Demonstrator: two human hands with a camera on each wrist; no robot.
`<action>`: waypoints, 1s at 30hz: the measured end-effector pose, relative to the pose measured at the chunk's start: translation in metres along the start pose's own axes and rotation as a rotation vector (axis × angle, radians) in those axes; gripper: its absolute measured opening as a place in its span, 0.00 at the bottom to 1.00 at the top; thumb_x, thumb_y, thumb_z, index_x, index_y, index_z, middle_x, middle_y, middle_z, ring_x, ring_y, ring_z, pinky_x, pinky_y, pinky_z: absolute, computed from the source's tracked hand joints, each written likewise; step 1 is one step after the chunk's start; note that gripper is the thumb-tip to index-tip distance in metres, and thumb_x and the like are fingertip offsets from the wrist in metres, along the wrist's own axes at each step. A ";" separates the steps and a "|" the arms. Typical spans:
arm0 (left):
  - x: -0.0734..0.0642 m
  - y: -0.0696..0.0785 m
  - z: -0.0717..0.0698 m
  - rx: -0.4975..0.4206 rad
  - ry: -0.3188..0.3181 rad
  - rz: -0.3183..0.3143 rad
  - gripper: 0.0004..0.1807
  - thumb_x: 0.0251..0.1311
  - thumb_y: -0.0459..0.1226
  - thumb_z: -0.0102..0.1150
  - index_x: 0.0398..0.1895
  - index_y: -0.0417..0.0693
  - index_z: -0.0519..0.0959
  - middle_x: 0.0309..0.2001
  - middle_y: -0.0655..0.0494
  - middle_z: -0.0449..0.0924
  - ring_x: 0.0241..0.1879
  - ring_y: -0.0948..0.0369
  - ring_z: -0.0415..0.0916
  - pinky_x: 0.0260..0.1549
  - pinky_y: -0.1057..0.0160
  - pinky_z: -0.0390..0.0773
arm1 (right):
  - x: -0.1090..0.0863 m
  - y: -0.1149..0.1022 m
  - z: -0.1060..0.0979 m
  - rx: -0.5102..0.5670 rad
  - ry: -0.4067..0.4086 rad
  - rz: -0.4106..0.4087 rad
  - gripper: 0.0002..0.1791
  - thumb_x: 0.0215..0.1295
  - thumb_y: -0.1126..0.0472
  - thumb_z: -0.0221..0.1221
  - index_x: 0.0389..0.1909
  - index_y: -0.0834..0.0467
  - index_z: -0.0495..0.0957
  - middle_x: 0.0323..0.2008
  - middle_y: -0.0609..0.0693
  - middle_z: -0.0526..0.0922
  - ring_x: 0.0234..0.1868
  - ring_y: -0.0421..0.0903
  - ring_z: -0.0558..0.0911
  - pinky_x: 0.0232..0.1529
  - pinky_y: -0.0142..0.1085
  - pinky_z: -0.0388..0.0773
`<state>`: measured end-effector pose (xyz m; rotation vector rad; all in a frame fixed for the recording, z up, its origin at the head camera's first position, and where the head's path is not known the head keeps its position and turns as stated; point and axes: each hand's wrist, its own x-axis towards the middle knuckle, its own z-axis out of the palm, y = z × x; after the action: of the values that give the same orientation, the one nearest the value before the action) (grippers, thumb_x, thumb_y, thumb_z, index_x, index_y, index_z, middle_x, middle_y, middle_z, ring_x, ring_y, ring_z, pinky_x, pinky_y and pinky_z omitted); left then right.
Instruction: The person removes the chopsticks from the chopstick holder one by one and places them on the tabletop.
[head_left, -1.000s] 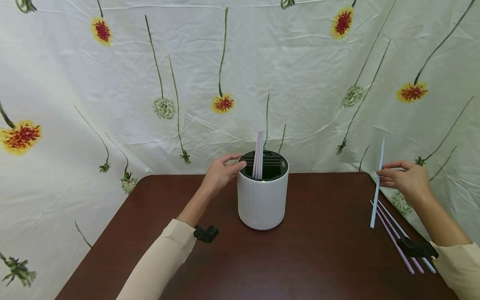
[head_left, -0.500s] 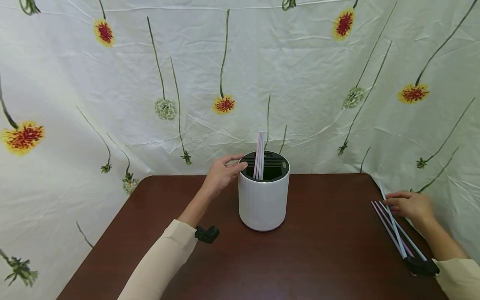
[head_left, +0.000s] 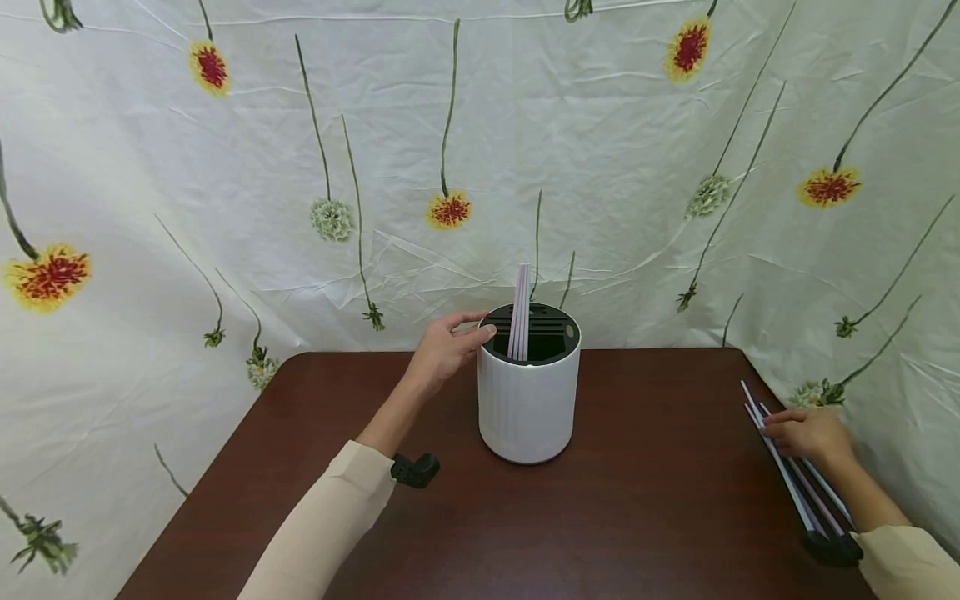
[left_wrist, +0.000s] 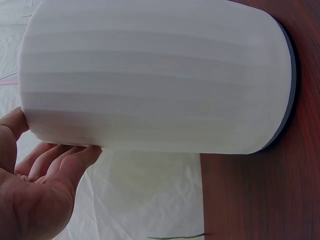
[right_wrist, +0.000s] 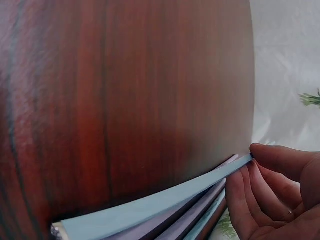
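Observation:
A white ribbed cylindrical holder (head_left: 528, 417) with a black slotted top stands upright on the table, and several pale pink and purple chopsticks (head_left: 519, 317) rise from its opening. My left hand (head_left: 444, 346) rests on the holder's left side. In the left wrist view, its thumb touches the top rim and its fingertips press the side wall. Far to the right, my right hand (head_left: 810, 437) pinches a light blue chopstick (right_wrist: 150, 202) near its thin end. This chopstick lies low over other purple and blue chopsticks (right_wrist: 200, 215), partly hiding them.
The dark red-brown table (head_left: 645, 500) has its right edge close beside the loose chopsticks. A white cloth (head_left: 600, 125) with a flower print hangs behind the table and down its sides.
My right hand has come down and nearer with the light blue chopstick, from upright above the table to lying along the other chopsticks. The left hand and holder have stayed in place.

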<state>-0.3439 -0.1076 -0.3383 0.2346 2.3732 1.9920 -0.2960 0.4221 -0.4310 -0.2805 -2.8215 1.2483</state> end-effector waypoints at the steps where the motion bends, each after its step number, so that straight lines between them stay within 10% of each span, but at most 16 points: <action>1: 0.000 0.000 0.000 -0.003 0.000 0.000 0.26 0.66 0.45 0.67 0.66 0.52 0.78 0.62 0.47 0.81 0.69 0.55 0.71 0.66 0.48 0.74 | 0.000 0.001 0.001 -0.002 0.001 0.010 0.21 0.67 0.64 0.60 0.49 0.82 0.77 0.26 0.58 0.89 0.23 0.39 0.84 0.26 0.35 0.85; 30: 0.001 -0.001 0.000 -0.007 0.004 -0.011 0.26 0.66 0.46 0.67 0.66 0.52 0.78 0.61 0.48 0.82 0.68 0.55 0.73 0.65 0.49 0.74 | -0.002 0.012 0.012 -0.091 -0.012 0.080 0.19 0.65 0.61 0.63 0.43 0.76 0.82 0.19 0.45 0.84 0.20 0.40 0.83 0.25 0.37 0.82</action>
<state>-0.3454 -0.1073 -0.3394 0.2167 2.3640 1.9974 -0.2938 0.4212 -0.4480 -0.3952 -2.9091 1.1407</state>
